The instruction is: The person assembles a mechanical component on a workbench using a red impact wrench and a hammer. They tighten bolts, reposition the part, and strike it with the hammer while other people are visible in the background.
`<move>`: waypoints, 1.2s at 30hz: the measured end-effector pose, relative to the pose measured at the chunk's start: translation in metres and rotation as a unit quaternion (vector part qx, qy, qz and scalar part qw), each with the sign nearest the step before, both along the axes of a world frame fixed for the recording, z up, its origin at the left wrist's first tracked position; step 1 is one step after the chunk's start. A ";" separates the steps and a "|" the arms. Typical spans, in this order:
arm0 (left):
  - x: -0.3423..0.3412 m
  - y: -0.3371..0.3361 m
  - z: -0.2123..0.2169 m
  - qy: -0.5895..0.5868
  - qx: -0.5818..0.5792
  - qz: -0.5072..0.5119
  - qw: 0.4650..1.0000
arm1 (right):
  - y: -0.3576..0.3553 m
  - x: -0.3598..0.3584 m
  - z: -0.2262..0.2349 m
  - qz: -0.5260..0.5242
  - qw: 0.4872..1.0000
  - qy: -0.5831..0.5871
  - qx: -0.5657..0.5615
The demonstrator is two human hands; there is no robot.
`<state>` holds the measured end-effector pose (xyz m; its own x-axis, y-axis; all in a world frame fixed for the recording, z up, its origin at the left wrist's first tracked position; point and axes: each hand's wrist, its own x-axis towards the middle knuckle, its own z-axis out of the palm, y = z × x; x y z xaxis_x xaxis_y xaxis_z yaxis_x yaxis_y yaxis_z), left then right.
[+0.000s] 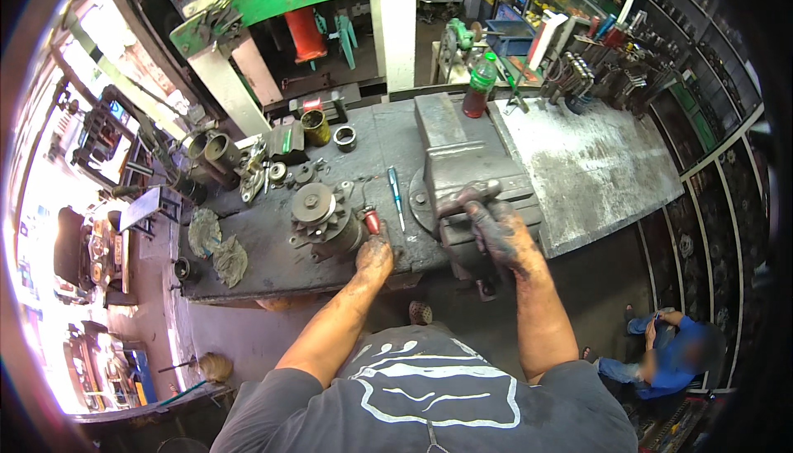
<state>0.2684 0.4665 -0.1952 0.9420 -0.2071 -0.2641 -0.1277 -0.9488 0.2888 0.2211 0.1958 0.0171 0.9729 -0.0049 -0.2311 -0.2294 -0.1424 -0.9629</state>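
From the head camera, you are standing at a dark, greasy workbench (273, 246). Your left hand (376, 256) is resting on the bench edge, fingers curled around a red-handled screwdriver (371, 221) just beside a grey alternator (324, 220), which is sitting on the bench left of centre with its pulley facing up. Your right hand (500, 234), black with grease, is wrapping closed around the handle (467, 197) of a big grey bench vise (467, 168) bolted at the bench's front edge. A blue-handled screwdriver (396, 195) is lying between the alternator and the vise. Crumpled rags (216, 246) are lying at the left end of the bench, and a bottle of red liquid (479, 85) is standing behind the vise. A person in blue (673, 354) is sitting on the floor at lower right.
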 end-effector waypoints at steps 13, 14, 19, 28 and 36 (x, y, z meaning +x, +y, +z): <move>-0.022 0.016 0.020 0.404 -0.678 0.282 0.545 | -0.008 0.001 0.006 0.060 0.996 -0.004 -0.068; -0.035 0.024 0.042 0.434 -0.679 0.175 0.566 | -0.009 0.001 0.004 0.062 0.996 -0.033 -0.056; -0.076 0.042 0.155 0.375 -0.724 0.036 0.577 | -0.011 0.004 -0.004 0.053 0.987 -0.073 -0.131; -0.023 0.079 0.293 -0.075 -0.668 0.003 0.741 | 0.002 0.001 0.008 0.083 0.994 -0.053 0.056; 0.009 0.113 0.285 -0.120 -0.637 0.049 0.760 | 0.008 -0.003 0.013 0.017 0.999 -0.001 -0.028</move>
<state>0.2777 0.5791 0.0896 0.9586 -0.0763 0.2744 -0.2692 0.0716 0.9604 0.2185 0.2038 0.0302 0.9732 0.0151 -0.2294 -0.2216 -0.2036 -0.9536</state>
